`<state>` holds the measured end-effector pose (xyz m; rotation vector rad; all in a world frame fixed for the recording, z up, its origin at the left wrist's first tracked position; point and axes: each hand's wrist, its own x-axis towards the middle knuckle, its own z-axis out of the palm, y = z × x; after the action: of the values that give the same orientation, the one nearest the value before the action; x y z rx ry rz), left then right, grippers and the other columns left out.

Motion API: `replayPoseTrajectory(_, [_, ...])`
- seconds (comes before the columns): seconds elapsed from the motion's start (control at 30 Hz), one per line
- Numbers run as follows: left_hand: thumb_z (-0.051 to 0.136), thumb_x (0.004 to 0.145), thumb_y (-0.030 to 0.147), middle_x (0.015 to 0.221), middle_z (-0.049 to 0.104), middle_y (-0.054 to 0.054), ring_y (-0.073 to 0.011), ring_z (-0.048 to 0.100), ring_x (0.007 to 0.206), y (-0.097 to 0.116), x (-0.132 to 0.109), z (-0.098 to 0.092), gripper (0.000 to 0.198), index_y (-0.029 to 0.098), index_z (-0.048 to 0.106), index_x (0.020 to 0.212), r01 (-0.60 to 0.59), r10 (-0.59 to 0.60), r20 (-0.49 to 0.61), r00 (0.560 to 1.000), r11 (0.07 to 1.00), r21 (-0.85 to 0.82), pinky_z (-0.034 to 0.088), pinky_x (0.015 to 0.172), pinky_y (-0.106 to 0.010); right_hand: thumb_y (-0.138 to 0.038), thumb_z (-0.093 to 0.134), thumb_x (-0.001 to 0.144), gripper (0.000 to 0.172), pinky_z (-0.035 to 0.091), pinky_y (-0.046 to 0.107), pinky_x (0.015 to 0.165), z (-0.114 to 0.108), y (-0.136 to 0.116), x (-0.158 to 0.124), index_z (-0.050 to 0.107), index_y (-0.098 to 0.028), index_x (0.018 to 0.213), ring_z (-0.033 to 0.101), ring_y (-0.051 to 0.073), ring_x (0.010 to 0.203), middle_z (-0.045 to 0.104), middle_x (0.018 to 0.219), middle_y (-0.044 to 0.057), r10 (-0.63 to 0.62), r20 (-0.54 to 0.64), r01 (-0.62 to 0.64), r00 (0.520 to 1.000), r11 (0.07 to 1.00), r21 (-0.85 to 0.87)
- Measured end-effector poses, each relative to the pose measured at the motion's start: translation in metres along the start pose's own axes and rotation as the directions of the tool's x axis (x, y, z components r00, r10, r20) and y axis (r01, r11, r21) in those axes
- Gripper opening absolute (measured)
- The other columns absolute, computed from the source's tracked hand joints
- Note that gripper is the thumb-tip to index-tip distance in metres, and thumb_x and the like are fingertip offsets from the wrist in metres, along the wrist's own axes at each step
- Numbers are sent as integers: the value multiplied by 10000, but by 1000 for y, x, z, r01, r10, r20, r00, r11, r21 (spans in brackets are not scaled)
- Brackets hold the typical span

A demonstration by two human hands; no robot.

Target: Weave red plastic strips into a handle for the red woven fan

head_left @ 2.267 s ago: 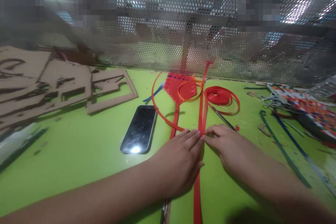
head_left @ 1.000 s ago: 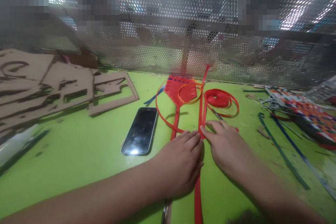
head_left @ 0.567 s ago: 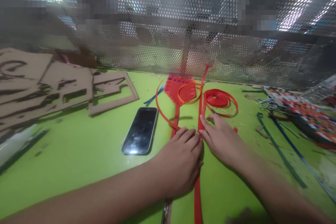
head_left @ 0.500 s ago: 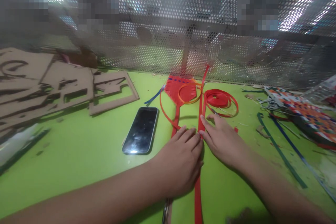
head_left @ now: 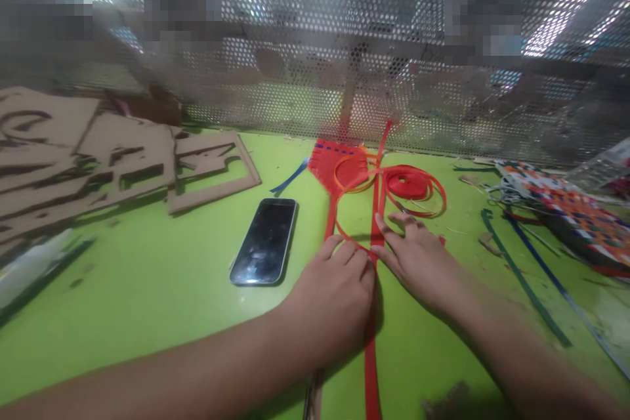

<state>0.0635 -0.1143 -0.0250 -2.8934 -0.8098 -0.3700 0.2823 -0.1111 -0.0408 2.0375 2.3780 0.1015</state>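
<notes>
Seen from my head camera, my left hand [head_left: 335,305] lay flat and open across a wide red strip [head_left: 371,367], holding nothing closed, its fingertips on a thin red strip [head_left: 347,239]. My right hand [head_left: 418,269] lay open, fingers spread, its fingertips touching the wide red strip. That strip ran up between my hands, past a woven red piece [head_left: 337,167] ahead of my left hand. A red coil [head_left: 408,184] sat ahead of my right hand. A phone [head_left: 264,243] lay left of my left hand, cardboard cutouts [head_left: 98,157] farther left, and a woven multicoloured mat [head_left: 566,216] right of my right hand, on a green table [head_left: 147,335] before a perforated metal screen [head_left: 344,46].
</notes>
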Motion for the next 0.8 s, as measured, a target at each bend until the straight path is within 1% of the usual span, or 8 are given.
replayPoseTrajectory(0.13, [551,996,165,1066,743,-135,-307,663,987,-3,-2,0,297,80,744,1206,94,-94,7,996,995,34,539,889,-471,-605,382,1095,670,545,581,1026,-2,0,1,577,-169,1565,571,442,1349,518,1537,262,-26,0,26,1000,999,20])
replayPoseTrajectory(0.27, [563,971,104,1257,732,-177,-324,665,1142,-9,-2,6,409,46,678,1359,55,-56,-15,998,998,-33,550,970,-468,-574,421,1092,633,546,574,1023,-3,1,1,594,-163,1541,592,432,1316,517,1530,258,-39,1,39,999,999,22])
replayPoseTrajectory(0.4, [511,972,45,1434,670,-196,-325,642,1289,-18,4,17,450,64,666,1394,66,-95,-108,990,967,-244,535,1087,-483,-524,452,1091,579,536,559,1034,-4,0,1,611,-168,1519,605,416,1302,510,1544,255,-43,9,43,999,999,20])
replayPoseTrajectory(0.47, [479,1012,69,1463,667,-174,-296,651,1312,-23,8,20,386,105,720,1312,73,-151,-146,978,894,-442,535,1113,-452,-512,436,1097,552,528,567,1036,-6,-1,1,641,-182,1490,603,421,1314,530,1539,250,-31,33,31,999,999,10])
replayPoseTrajectory(0.57, [519,1051,143,1224,798,-66,-204,755,1089,-30,16,20,276,194,764,1168,138,-264,-59,963,666,-733,596,996,-352,-535,418,1092,573,548,587,977,-10,-4,1,643,-210,1507,630,449,1288,585,1504,256,29,95,-29,995,1000,1])
replayPoseTrajectory(0.63, [590,1027,158,1066,822,-20,-182,771,962,-33,21,18,184,218,758,1074,204,-318,24,948,547,-812,605,928,-335,-550,411,1088,604,550,593,971,-12,-6,1,604,-218,1554,625,463,1309,598,1503,256,53,106,-55,993,998,11])
replayPoseTrajectory(0.7, [647,985,142,1008,816,-18,-186,771,939,-35,25,17,100,211,714,1014,251,-374,63,925,477,-842,602,904,-341,-556,414,1088,619,539,601,998,-14,-7,1,585,-207,1570,591,475,1361,589,1517,262,57,109,-59,992,998,13])
replayPoseTrajectory(0.8, [724,927,132,992,800,-30,-192,769,939,-35,29,18,147,206,630,1013,299,-440,104,892,401,-866,599,872,-333,-555,445,1085,608,536,607,1002,-14,-7,2,612,-180,1534,592,477,1353,571,1523,283,45,111,-44,993,999,-11])
